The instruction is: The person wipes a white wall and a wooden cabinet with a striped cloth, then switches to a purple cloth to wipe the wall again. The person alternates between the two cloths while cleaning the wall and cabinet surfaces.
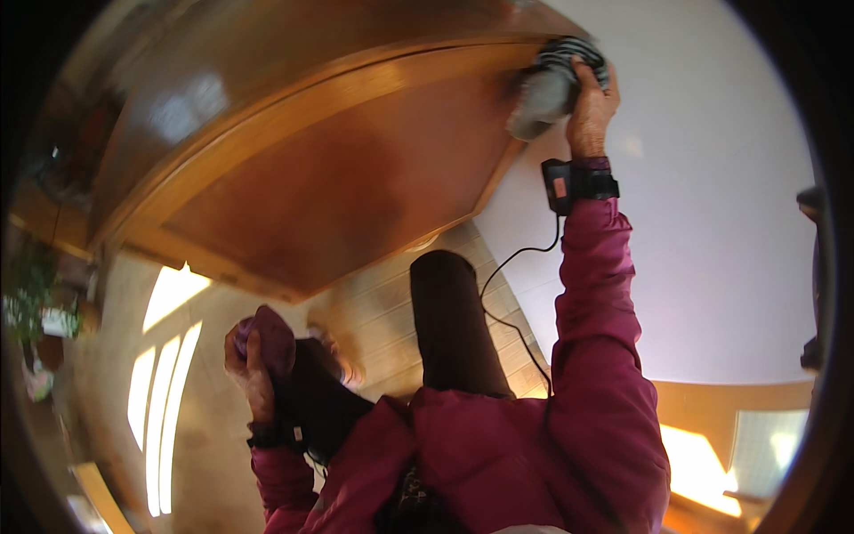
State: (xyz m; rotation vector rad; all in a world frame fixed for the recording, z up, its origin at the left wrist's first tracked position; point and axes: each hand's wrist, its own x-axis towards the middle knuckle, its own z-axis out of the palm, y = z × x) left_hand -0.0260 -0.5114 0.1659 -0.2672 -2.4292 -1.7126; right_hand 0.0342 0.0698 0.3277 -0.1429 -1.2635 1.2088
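Observation:
At the upper right my right hand (592, 102) is closed on a bunched grey cloth (544, 93) with a black-and-white striped part, perhaps a sock. The cloth lies against the top right corner of a brown wooden cabinet (356, 169), close to the white wall. Low on the left, beside my dark-trousered leg, my left hand (253, 369) grips a folded purple cloth (274, 341). Part of that hand's fingers is hidden behind the cloth.
A black wrist device (559, 187) on my right forearm trails a cable (514, 327) toward my body. The white wall (685, 178) stands on the right. Sunlight patches lie on the tiled floor (209, 445). A green plant (36, 298) is at the far left.

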